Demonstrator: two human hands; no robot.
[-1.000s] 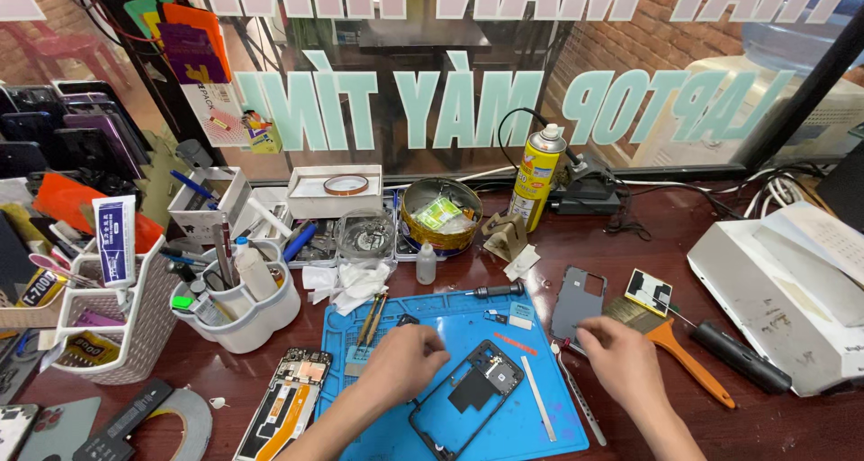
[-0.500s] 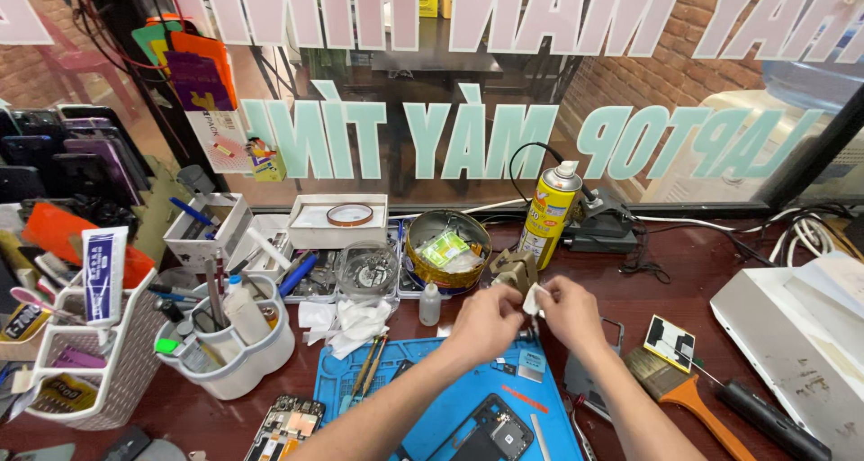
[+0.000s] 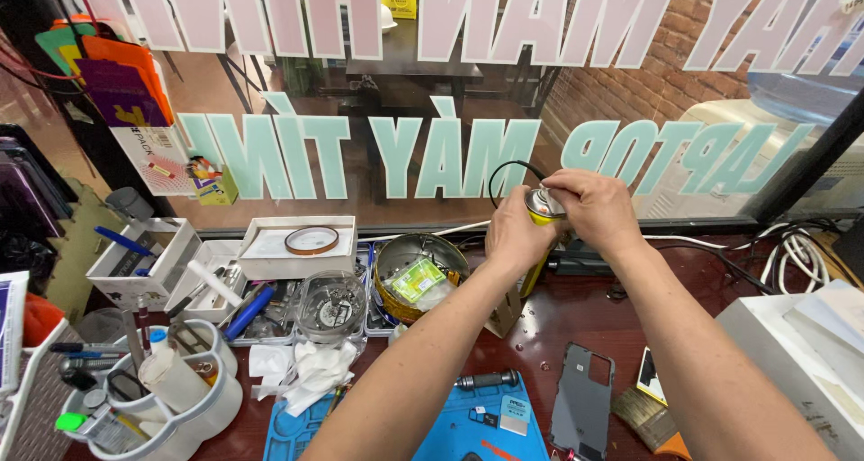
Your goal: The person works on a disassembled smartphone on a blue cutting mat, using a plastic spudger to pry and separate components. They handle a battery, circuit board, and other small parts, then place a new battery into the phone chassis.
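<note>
A yellow spray can (image 3: 537,245) stands upright at the back of the dark red bench, near the window. My left hand (image 3: 515,238) is wrapped around its upper body. My right hand (image 3: 596,211) is closed over its top, hiding most of the cap. Both forearms reach forward over the blue work mat (image 3: 504,425). A grey phone back cover (image 3: 582,401) lies on the bench below my right arm.
A round metal tin (image 3: 396,263) with a green packet stands left of the can. White trays (image 3: 297,245), a glass dish (image 3: 331,304), crumpled tissue (image 3: 310,375) and white tool cups (image 3: 180,398) fill the left. A brush (image 3: 650,413), cables (image 3: 796,250) and a white box (image 3: 792,353) lie right.
Both hands left the phone parts on the blue mat, moved up and back to the spray can and closed on it. The camera tilted up toward the window.
</note>
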